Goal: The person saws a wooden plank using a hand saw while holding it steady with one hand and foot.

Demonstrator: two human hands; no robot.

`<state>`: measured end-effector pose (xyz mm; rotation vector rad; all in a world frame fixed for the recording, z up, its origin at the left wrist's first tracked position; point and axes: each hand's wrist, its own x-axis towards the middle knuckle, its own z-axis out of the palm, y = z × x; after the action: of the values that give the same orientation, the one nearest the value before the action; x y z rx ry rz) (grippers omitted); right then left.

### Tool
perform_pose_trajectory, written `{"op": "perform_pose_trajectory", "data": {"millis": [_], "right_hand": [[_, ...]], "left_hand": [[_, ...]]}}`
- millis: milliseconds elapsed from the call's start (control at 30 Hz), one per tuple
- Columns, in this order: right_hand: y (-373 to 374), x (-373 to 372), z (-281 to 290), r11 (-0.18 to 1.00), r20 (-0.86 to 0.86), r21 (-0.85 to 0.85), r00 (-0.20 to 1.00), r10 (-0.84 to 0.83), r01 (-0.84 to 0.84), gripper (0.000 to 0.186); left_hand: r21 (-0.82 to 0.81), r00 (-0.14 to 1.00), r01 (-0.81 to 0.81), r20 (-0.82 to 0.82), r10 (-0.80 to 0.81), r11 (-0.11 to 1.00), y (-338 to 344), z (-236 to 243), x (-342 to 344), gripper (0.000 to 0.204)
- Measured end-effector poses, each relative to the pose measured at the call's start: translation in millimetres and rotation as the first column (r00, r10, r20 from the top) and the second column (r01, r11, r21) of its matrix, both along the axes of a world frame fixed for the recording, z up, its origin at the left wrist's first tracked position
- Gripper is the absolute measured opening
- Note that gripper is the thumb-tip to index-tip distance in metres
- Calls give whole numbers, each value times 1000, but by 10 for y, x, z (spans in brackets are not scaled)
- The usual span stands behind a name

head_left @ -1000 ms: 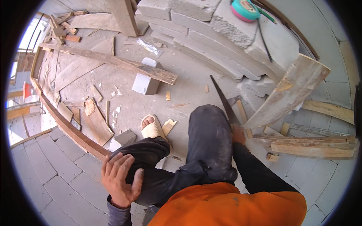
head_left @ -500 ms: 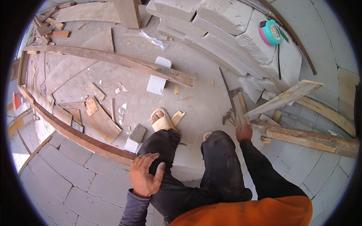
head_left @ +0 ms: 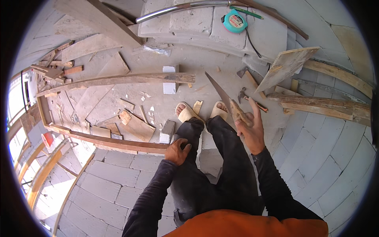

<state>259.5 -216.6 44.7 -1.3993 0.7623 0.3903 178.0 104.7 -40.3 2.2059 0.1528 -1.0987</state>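
Right hand [head_left: 250, 128]: I grip the saw [head_left: 219, 89] by its wood handle, and one finger sticks out straight.
Saw: it is up over the right part of the floor [head_left: 185, 94], tip pointing away from me and to the left.
Left hand [head_left: 177, 152]: its fingers bend at my left leg, by the red-brown board's [head_left: 118, 144] end. I cannot tell if it holds anything.
Hammer [head_left: 242, 94]: on the floor, near its right edge.
Plank [head_left: 118, 80]: across the white block [head_left: 169, 88].
Tape [head_left: 235, 23]: on the block stack [head_left: 193, 23], near a green pencil [head_left: 248, 12].
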Motion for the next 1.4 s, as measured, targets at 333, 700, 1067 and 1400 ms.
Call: {"op": "perform_pose_trajectory", "data": {"millis": [333,700,1067,1400], "right_hand": [[841,-130,-97,971,99,-240,995,13,11,63],[1544,-157,-597,940,36,-340,999,34,-19,61],[1848,-147,-603,936,-49,-353,999,0,-17,65],[1833,-125,-547,990,-187,-130,979,-81,57,66]], "left_hand": [[185,738,339,556,-382,923,52,-1629,2127,55],[136,553,813,124,-824,566,-364,-2600,2951,48],[146,690,687,175,-702,712,-399,-2610,2891,42],[177,683,665,250,-686,726,-376,-2626,2869,45]]}}
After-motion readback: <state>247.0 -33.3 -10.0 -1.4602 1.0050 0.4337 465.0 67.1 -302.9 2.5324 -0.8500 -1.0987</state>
